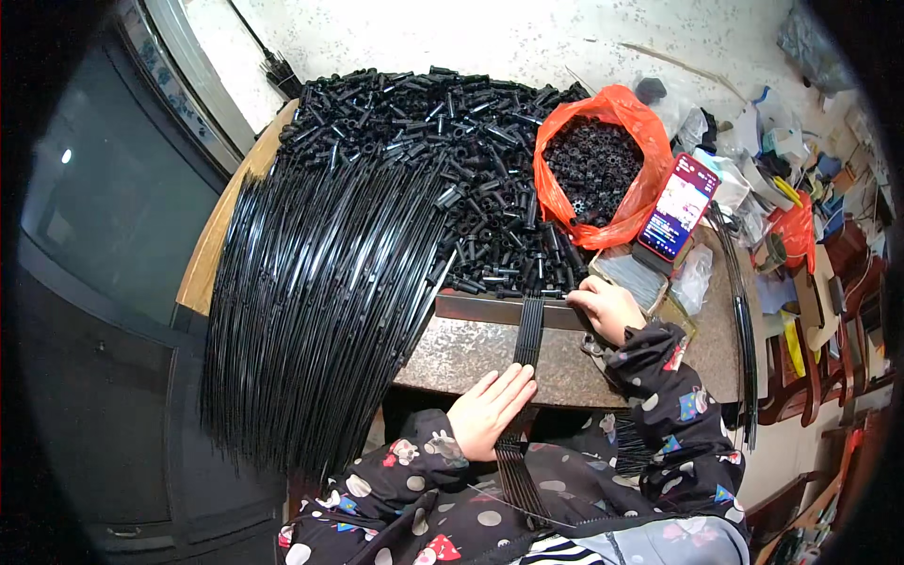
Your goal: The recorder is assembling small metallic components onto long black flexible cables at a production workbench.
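Observation:
A flat row of thin black rods (529, 331) runs from the table edge down toward my lap. My left hand (492, 411) lies across these rods with its fingers stretched out flat. Beyond it, my right hand (607, 309) is closed in a pinch beside the rods' far ends, at the edge of a heap of short black tube-like parts (414, 118). What sits between its fingertips is too small to make out. To the left, a large sheaf of long black rods (311, 311) hangs over the table's near edge.
An orange plastic bag (656, 132) of small black toothed pieces stands right of the heap. A lit phone (678, 207) leans beside it, near a clear plastic bag (695, 280). More black rods (744, 330) lie along the table's right edge. Clutter fills the far right.

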`<act>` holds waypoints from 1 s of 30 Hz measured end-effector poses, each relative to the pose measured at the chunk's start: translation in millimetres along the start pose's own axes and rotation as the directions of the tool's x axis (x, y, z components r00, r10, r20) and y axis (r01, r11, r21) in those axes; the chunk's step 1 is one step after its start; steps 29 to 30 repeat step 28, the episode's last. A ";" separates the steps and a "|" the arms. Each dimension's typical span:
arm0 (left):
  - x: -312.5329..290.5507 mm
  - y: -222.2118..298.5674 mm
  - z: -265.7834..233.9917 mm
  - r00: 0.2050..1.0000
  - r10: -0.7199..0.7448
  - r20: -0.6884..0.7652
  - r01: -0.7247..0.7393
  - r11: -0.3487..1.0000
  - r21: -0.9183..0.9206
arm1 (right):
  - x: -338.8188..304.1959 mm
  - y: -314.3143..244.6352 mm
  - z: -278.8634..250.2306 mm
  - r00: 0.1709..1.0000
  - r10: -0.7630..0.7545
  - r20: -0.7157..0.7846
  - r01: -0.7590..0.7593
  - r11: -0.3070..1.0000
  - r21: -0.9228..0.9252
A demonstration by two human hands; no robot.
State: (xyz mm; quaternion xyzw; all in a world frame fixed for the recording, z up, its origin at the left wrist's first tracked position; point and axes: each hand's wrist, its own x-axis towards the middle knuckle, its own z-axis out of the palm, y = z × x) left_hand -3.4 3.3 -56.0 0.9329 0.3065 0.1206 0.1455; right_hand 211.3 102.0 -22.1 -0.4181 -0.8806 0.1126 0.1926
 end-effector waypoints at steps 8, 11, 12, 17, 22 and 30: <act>-5.1 1.7 3.5 1.000 -0.002 -0.007 0.002 0.999 0.052 | 0.5 -9.8 2.7 0.996 0.088 0.028 -0.090 0.991 0.101; -0.6 2.4 3.8 1.000 0.001 0.002 -0.001 1.000 0.015 | 5.2 -7.2 13.9 0.982 0.147 -0.118 -0.126 0.978 0.168; -2.4 1.4 5.7 1.000 0.011 0.001 -0.011 1.000 0.028 | 10.0 -11.2 20.7 0.981 0.144 -0.129 -0.115 0.971 0.208; -6.1 0.2 8.2 0.999 0.002 -0.034 0.000 0.998 0.062 | 22.1 -25.8 30.6 0.956 0.267 -0.122 -0.253 0.960 0.122; 3.8 -0.4 10.0 0.998 0.048 -0.044 -0.044 0.996 0.083 | -4.1 7.2 -34.8 0.847 0.363 -0.389 -0.445 0.883 -0.145; -7.2 -1.2 11.2 1.000 -0.004 -0.018 0.005 0.995 0.101 | -17.1 32.5 -21.7 0.943 0.278 -0.183 -0.326 0.882 -0.341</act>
